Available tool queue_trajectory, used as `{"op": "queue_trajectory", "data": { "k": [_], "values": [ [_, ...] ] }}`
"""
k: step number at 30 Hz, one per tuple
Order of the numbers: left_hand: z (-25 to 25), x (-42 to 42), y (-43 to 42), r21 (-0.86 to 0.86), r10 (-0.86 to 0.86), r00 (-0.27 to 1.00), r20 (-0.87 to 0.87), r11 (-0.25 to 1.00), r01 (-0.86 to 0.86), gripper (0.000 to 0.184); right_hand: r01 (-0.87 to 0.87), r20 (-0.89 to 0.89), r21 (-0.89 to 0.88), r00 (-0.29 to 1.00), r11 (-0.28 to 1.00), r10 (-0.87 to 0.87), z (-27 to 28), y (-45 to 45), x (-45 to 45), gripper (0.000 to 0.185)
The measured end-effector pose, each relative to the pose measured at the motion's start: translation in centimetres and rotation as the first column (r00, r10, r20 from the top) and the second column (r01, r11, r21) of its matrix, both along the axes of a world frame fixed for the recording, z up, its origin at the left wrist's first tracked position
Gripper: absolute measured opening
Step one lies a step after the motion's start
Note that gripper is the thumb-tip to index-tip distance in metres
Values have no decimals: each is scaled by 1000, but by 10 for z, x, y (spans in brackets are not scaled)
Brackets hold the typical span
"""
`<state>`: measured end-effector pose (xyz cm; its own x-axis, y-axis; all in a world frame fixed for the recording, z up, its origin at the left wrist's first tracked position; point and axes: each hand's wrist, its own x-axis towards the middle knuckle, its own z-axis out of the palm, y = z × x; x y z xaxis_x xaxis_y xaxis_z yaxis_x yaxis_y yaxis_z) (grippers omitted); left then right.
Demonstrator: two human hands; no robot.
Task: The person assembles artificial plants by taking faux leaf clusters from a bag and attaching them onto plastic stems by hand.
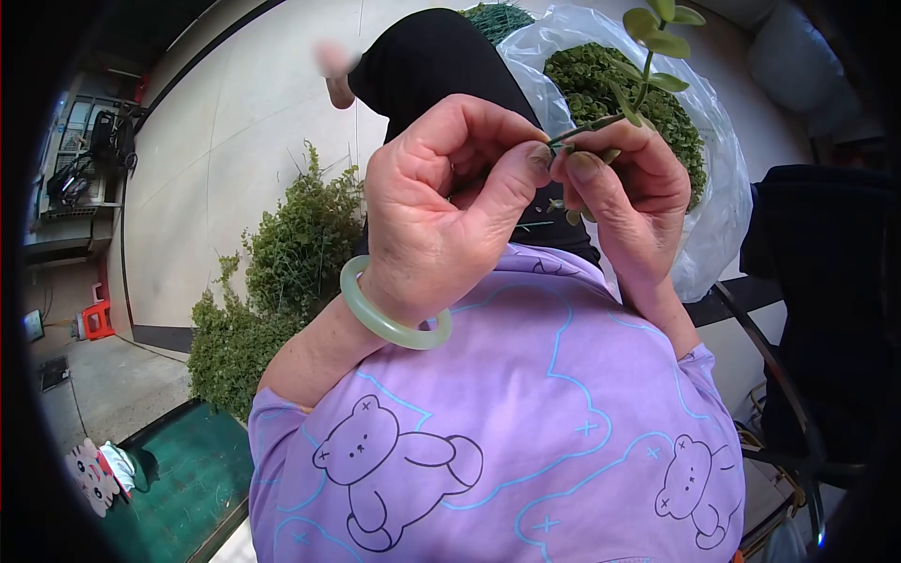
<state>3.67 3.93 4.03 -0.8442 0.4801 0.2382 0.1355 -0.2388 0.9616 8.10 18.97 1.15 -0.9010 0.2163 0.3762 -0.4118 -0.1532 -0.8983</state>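
Observation:
My left hand [441, 202], with a pale green bangle [397, 324] at its wrist, pinches the lower stem end of a green leafy sprig between thumb and forefinger. Close beside it, my right hand [631, 192] is closed on the same sprig [648, 70], whose stem runs up and to the right with rounded leaves at the top. A few small leaves show below the right thumb. The fingertips of both hands nearly meet, and the exact joint of the stem is hidden between them.
A clear plastic bag [723, 220] full of small green foliage [587, 80] stands beyond my right hand. Bushy greenery [305, 239] lies on the floor at left. A green board [188, 479] is at lower left, and a dark chair [817, 310] at right.

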Motion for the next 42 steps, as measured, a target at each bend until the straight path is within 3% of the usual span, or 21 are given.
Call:
{"op": "queue_trajectory", "data": {
  "k": [10,22,25,28,30,35,39,42],
  "values": [
    [1,1,-1,-18,10,1000,-9,1000,-10,11,23,39,1,999,1000,-23,1,1,2,12],
    [0,1,1,-22,1,999,-39,1000,-2,11,-2,0,-16,1000,1000,2,-4,1,0,11],
    [2,2,0,-15,-4,1000,-30,1000,3,12,15,-59,52,998,999,-12,-3,0,-1,10],
    [3,0,-1,-22,33,998,-55,999,-35,12,-56,33,-34,998,998,57,-1,6,0,9],
    [3,0,-2,-26,41,997,-72,999,-43,12,-147,22,-256,987,955,158,0,6,-1,11],
    [13,6,1,82,-65,998,1,995,65,11,-358,-5,-623,891,695,454,2,9,2,14],
    [14,10,3,137,-88,996,6,987,86,12,-439,-35,-589,853,679,521,1,8,3,13],
    [16,11,3,113,-82,997,7,990,81,12,-406,-26,-556,881,726,473,-2,7,2,13]
  ]
}}
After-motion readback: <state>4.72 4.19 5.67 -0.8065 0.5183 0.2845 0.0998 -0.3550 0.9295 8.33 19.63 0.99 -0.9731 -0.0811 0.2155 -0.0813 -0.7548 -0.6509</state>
